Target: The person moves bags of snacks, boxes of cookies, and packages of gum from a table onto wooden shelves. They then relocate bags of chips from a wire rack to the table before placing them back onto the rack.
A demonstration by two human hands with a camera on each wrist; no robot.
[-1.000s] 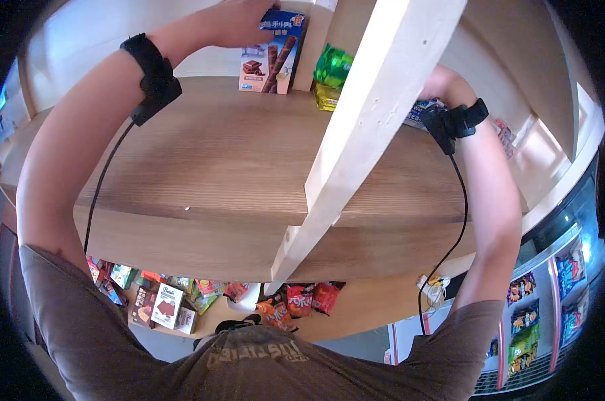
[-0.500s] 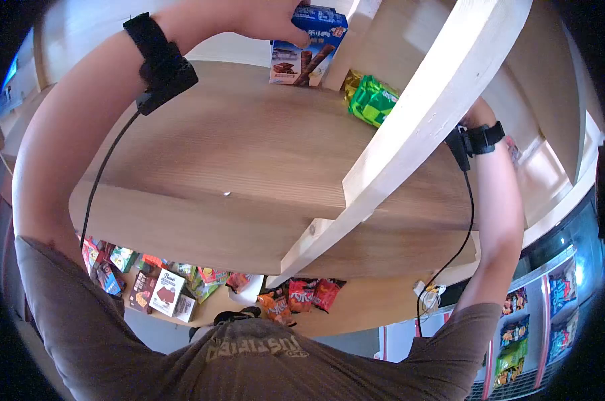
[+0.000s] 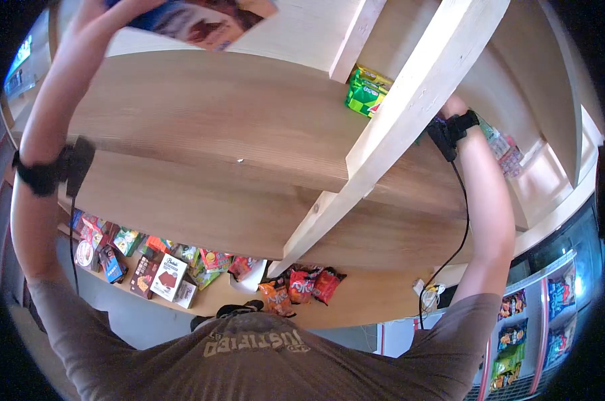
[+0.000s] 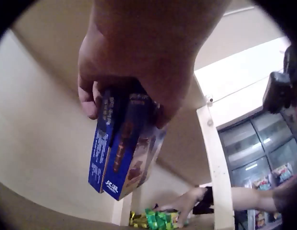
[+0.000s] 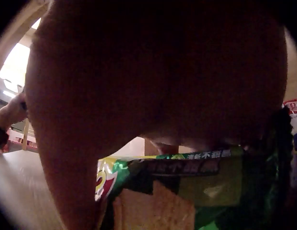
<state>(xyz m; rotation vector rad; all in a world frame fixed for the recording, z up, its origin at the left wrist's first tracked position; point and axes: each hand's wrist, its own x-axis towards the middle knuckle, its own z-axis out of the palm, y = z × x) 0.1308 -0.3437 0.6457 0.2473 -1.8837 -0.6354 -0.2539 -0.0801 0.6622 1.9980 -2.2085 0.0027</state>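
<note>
My left hand [image 4: 139, 62] grips two blue chocolate wafer roll boxes [image 4: 127, 158] side by side, thumb on one side and fingers on the other. In the head view these boxes [image 3: 205, 23] hang tilted over the shelf at the upper left, partly cut off by the frame edge. My right hand [image 3: 455, 105] is behind the slanted wooden post, on the shelf's right part. The right wrist view shows it dark and close, thumb and fingers around the top of a green snack bag [image 5: 220, 191]. Other green bags [image 3: 364, 100] lie left of the post.
A pale wooden post [image 3: 409, 93] crosses in front of the upper shelf [image 3: 215, 107]. A shorter upright [image 3: 357, 40] stands at the back. Below, a lower surface holds boxes, orange and red snack bags [image 3: 302, 284] and a white cable [image 3: 431, 294]. Racks of snack bags [image 3: 510, 334] stand at right.
The left hand has lifted the blue boxes from beside the back upright and swung them left. The right hand stays behind the post, with slight movement.
</note>
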